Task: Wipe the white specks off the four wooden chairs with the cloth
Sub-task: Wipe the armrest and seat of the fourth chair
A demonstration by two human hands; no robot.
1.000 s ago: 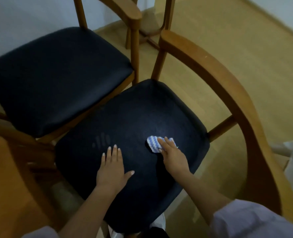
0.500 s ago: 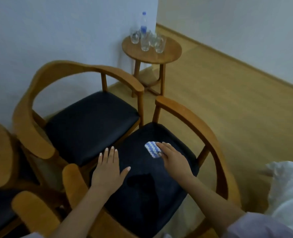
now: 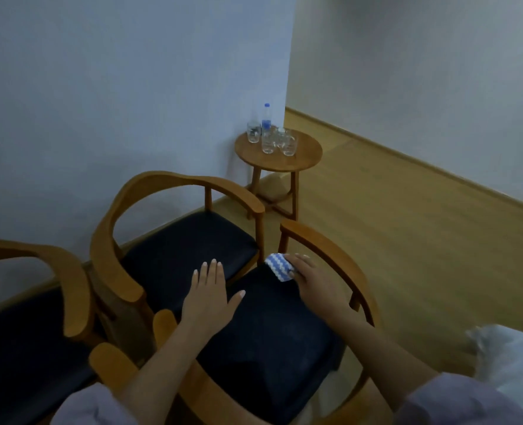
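Nearest chair (image 3: 272, 342): before us, cloth (image 3: 279, 266) on its seat's far edge.
Second chair (image 3: 189, 243): behind-left of it.
Counter (image 3: 307, 154): beyond, carrying glasses (image 3: 268, 142).

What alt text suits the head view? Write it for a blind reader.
The right hand presses a blue-and-white cloth on the near chair's dark seat; the left hand lies flat beside it. Two more wooden chairs stand left, a round side table with glasses behind.

A folded blue-and-white striped cloth (image 3: 279, 267) is pressed on the far edge of the nearest chair's (image 3: 324, 250) dark seat. Two more wooden chairs (image 3: 174, 184) are set left.
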